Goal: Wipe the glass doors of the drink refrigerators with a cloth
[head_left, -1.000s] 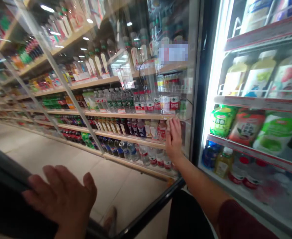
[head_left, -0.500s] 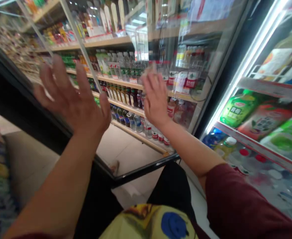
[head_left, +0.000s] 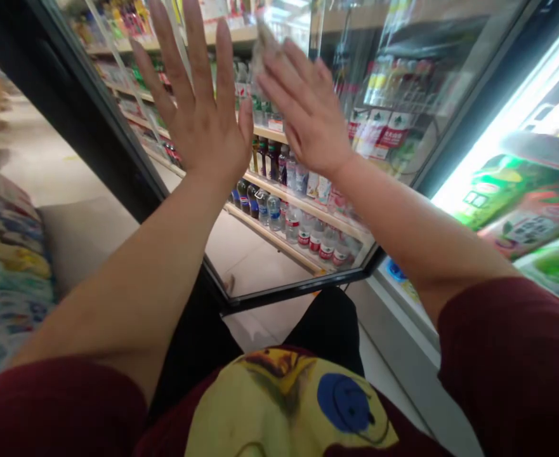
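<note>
A glass fridge door (head_left: 298, 291) with a black frame stands swung out before me. My left hand (head_left: 207, 130) is raised flat against or just in front of the glass, palm forward, fingers spread, holding nothing. To its right, my right hand (head_left: 315, 114) presses a crumpled, pale cloth (head_left: 266, 47) to the pane. The cloth shows past the fingertips and is blurred; the rest of it is hidden beneath the fingers.
Shelves of drink bottles (head_left: 274, 212) show through the glass. At right, a lit fridge holds green and red drink bottles (head_left: 529, 222). Colourful packages (head_left: 10, 279) stand at the left edge beside the tiled floor (head_left: 89, 171). My knees are near the door's lower edge.
Both hands have moved higher in view, the left one also to the right, nearer the right hand. The cloth has shifted up and left with my right hand. The view has shifted too.
</note>
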The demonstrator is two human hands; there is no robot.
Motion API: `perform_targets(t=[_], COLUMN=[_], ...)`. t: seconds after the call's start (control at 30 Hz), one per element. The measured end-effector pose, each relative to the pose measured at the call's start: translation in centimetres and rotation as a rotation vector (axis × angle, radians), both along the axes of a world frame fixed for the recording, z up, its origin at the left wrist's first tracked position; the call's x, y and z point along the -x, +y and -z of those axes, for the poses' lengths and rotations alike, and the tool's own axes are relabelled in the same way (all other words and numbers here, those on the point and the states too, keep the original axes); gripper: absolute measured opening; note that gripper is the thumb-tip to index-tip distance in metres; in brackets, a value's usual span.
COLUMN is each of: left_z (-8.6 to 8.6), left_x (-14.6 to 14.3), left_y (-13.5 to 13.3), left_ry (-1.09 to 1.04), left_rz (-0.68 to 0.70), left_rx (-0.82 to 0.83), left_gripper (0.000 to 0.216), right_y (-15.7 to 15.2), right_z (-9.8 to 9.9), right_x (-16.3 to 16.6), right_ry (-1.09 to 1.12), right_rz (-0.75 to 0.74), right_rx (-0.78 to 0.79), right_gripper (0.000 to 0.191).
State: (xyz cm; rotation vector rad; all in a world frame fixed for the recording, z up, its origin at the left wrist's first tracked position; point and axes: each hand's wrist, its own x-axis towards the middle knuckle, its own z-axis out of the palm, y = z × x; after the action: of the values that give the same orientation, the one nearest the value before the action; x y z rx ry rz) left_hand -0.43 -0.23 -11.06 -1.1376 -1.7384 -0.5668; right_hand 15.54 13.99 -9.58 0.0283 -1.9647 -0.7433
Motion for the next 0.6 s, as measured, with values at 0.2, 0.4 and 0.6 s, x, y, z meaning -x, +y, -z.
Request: perform_targets(t=[0.2, 0.4, 0.6], left_z=[-0.7, 0.0, 0.9], left_x=[-0.2, -0.4, -0.1], left_y=[0.0, -0.3, -0.7], left_ry=[-0.007, 0.07, 0.028], left_rz=[0.014, 0.082, 0.189], left_rx=[0.095, -0.025, -0.088], left_gripper=[0.071, 0.079, 0.071], right_y=[-1.0, -0.2, 0.6], right_z=[-3.4, -5.5, -7.2], right_x=[-0.2, 0.4, 1.1], right_ry=[0.307, 0.143, -0.097], right_rz=[0.049, 0.222, 0.311], right_rx=[0.312, 0.269, 0.31], right_gripper=[0.053, 0.058, 0.06])
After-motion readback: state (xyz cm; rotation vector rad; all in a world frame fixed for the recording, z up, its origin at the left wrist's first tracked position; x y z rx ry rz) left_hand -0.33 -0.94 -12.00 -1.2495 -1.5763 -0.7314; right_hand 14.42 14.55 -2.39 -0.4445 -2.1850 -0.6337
